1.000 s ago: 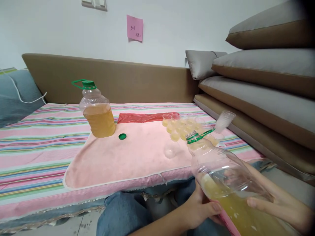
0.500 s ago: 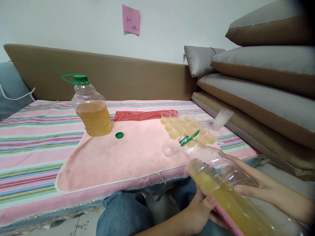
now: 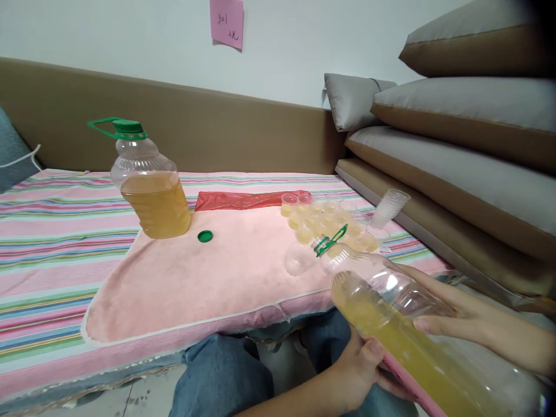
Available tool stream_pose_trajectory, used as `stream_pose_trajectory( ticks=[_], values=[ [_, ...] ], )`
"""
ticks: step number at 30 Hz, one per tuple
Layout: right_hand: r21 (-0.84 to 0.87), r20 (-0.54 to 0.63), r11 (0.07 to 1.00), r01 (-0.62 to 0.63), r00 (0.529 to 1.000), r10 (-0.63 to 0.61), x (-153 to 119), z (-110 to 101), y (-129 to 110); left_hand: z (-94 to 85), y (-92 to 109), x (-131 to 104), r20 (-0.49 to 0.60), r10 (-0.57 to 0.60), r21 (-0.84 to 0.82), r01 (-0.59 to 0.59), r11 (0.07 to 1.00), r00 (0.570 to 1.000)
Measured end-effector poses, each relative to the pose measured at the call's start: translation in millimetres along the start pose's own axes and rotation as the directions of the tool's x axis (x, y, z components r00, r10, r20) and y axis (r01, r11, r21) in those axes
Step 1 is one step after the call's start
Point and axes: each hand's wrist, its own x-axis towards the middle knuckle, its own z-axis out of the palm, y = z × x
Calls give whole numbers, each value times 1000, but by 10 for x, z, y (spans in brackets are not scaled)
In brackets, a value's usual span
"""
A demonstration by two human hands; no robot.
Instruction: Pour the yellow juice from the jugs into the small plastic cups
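Observation:
A large clear plastic bottle of yellow liquid lies tilted across my lap, its uncapped neck with a green ring pointing left. My left hand supports the bottle from below, fingers wrapped on its underside near the pink label. My right hand grips its upper side farther back. Close by the bottle mouth, a clear plastic cup stands on the pink cloth and looks empty. Behind the neck, several small cups hold yellow liquid. No stream from the mouth can be made out.
At left stands another big bottle, capped green and part full. A loose green cap lies beside it. A red plastic bag stretches along the back. A leaning stack of clear cups and piled cushions are at right.
The view has shifted slightly, so the capped bottle and loose cap appear farther left and higher. Both hands keep their hold; the bottle's neck stays close to the cup, its tilt almost the same.

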Motion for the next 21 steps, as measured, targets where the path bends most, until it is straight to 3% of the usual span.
stream_pose_trajectory(
  ticks=[21],
  values=[
    [-127, 80, 988, -90, 992, 101, 118, -84, -96, -32, -89, 26, 29, 32, -103, -28, 994, 999]
  ],
)
